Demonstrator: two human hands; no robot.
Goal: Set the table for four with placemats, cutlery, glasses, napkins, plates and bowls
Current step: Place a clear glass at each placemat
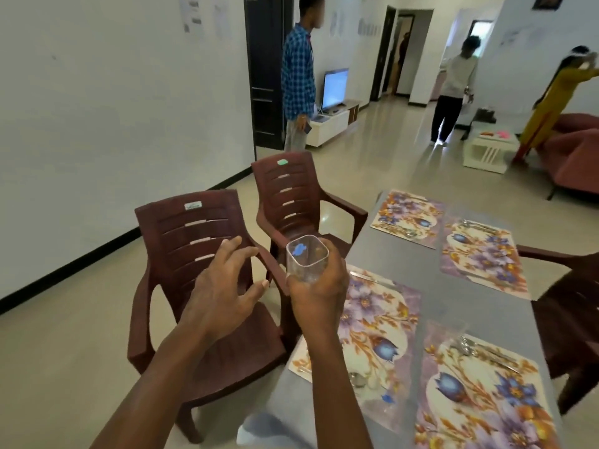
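While the right hand (pixel 319 291) is gripping the blue-stickered glass (pixel 307 256), hiding its base, the left hand (pixel 223 296) is hovering alongside, spread.

Left hand (pixel 223 298), right hand (pixel 319 294) and forearms are bare

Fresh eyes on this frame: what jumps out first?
The clear glass gripped in the right hand at centre frame, with the left hand spread open beside it in front of the near brown chair. Then the four flowered placemats on the grey table at right, with cutlery lying on them.
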